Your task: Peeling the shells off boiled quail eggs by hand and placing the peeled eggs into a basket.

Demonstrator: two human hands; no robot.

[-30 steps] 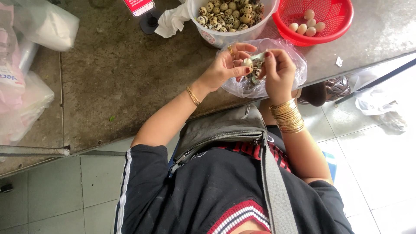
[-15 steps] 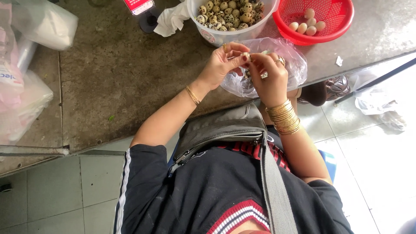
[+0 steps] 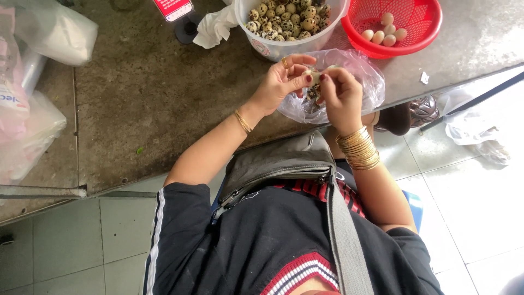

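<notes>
Hands meet at upper centre of the frame: left hand (image 3: 281, 82) and right hand (image 3: 341, 95) both pinch a small egg (image 3: 313, 75) above clear plastic bag (image 3: 364, 76); red-white label (image 3: 172, 8) top centre.

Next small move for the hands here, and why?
Probably keep picking shell off the small egg so the bits drop into the clear plastic bag. Left hand and right hand pinch it together right above the bag, and part of it looks pale, part speckled.
</notes>
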